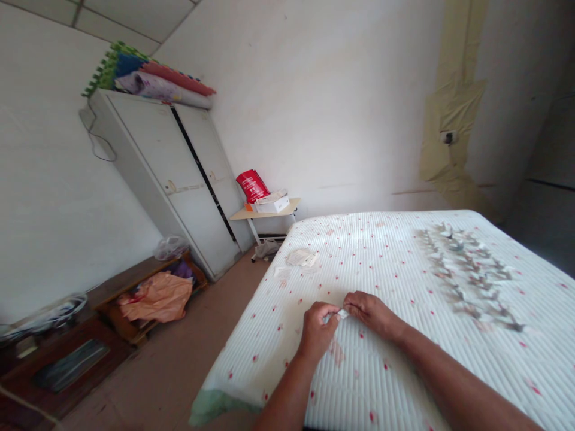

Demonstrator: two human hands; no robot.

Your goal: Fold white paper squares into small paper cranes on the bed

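hands [318,328] pinching small white piece [343,313] over bedding [368,377], blurred objects [477,279] rightward, papers [302,258] ahead, table [242,214] beyond

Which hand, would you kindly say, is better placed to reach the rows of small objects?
Probably the right hand: it is nearer those rows of small objects. The left hand is farther away; both hold a small white piece.
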